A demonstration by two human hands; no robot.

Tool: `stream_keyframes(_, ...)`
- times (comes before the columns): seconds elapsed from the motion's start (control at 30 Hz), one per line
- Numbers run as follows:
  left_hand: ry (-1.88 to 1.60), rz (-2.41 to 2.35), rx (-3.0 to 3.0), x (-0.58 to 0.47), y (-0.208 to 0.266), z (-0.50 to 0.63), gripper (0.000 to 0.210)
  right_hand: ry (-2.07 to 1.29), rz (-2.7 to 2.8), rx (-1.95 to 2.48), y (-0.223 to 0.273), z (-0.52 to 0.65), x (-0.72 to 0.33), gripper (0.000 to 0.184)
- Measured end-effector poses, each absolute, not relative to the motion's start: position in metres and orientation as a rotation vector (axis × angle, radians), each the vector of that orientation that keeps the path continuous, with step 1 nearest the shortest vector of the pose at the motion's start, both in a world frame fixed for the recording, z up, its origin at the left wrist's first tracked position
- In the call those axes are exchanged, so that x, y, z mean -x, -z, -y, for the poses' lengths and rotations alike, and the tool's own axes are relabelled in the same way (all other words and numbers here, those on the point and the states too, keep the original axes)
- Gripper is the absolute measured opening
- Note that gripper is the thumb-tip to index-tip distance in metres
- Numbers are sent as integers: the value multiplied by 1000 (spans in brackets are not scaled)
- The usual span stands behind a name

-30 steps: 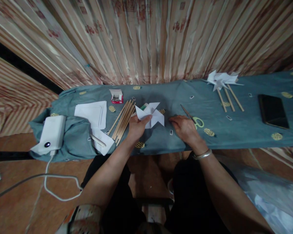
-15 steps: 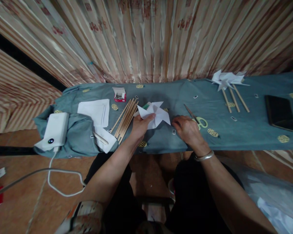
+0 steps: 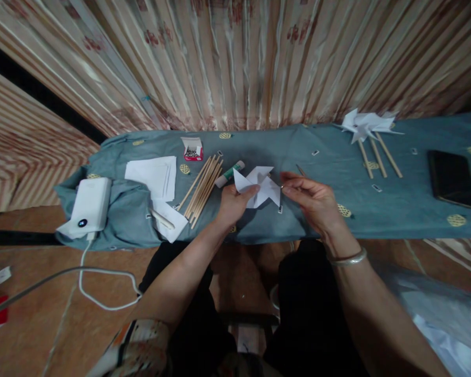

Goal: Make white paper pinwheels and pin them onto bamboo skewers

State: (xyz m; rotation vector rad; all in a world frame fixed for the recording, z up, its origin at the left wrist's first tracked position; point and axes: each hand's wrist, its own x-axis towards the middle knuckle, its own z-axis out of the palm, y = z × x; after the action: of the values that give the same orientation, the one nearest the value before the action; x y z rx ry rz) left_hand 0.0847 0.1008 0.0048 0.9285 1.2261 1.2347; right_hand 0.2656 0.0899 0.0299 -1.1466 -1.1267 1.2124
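My left hand (image 3: 235,203) pinches a folded white paper pinwheel (image 3: 264,195), its thumb lying near the centre of the blades. Just right of the blades, my right hand (image 3: 312,199) has thumb and forefinger closed on a small shiny tack (image 3: 282,187); its exact shape is too small to make out. Behind the right hand lie scissors (image 3: 300,170), mostly hidden, with only the blade tip showing. A green and white glue stick (image 3: 230,174) rests behind the left hand. Left of it lies a bundle of thin wooden sticks (image 3: 204,191).
An open red box (image 3: 193,151) holds small metal pieces. White paper sheets (image 3: 153,175) and a white power bank (image 3: 91,207) with a cable lie at left. Finished pinwheels on sticks (image 3: 367,125) and a dark phone (image 3: 452,178) lie at right on the green cloth (image 3: 282,144).
My right hand has risen from the cloth with a small shiny tack between its fingertips, now covering most of the scissors. The pinwheel has shifted slightly right, uncovering the glue stick.
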Motion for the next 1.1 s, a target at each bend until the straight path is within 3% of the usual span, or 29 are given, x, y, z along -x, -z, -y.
stream_keyframes(0.67, -1100, -1109, -821, -87, -16, -93, 29, -1241, 1270, 1135, -18, -90, -254, 23)
stream_keyframes(0.93, -1189, -1111, -829, -90, -15, -92, 28, -1007, 1413, 1109, -12, -88, -252, 6)
stream_keyframes(1.1, -1211, -1109, -871, -89, -14, -91, 27, -901, 1465, 1113, -11, -87, -254, 7)
